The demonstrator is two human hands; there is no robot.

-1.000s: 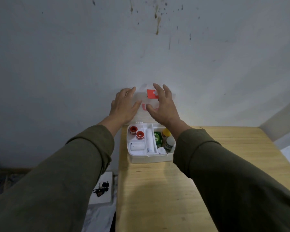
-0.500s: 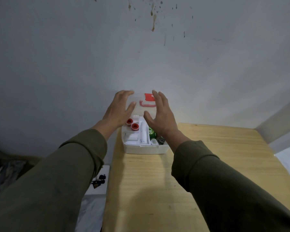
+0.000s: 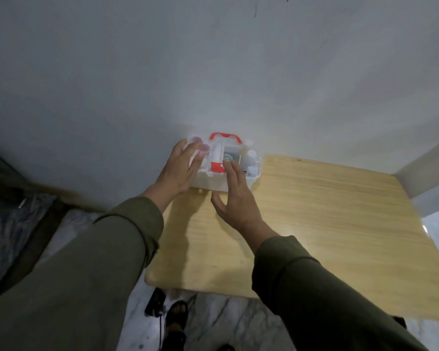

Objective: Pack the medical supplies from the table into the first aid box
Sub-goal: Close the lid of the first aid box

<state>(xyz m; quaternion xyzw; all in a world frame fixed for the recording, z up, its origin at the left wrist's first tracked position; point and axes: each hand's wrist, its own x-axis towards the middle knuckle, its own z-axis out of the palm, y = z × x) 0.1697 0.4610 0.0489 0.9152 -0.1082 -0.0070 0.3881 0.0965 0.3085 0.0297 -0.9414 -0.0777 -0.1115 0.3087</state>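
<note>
The white first aid box stands at the table's far left corner against the wall. Its clear lid is down over the contents, with a red handle on top. Through the lid I make out red-capped items, a green item and white bottles. My left hand lies flat on the lid's left side, fingers spread. My right hand rests its fingertips on the lid's front near a red label, thumb hanging in front of the box. Neither hand grips anything.
The wooden table runs right and toward me from the box. A grey wall stands directly behind it. Below the table's near edge are a marble floor, a sandalled foot and a dark object.
The lid stood upright against the wall a second ago; both hands have brought it down over the box. The camera has tilted downward, showing the table's near edge and floor.
</note>
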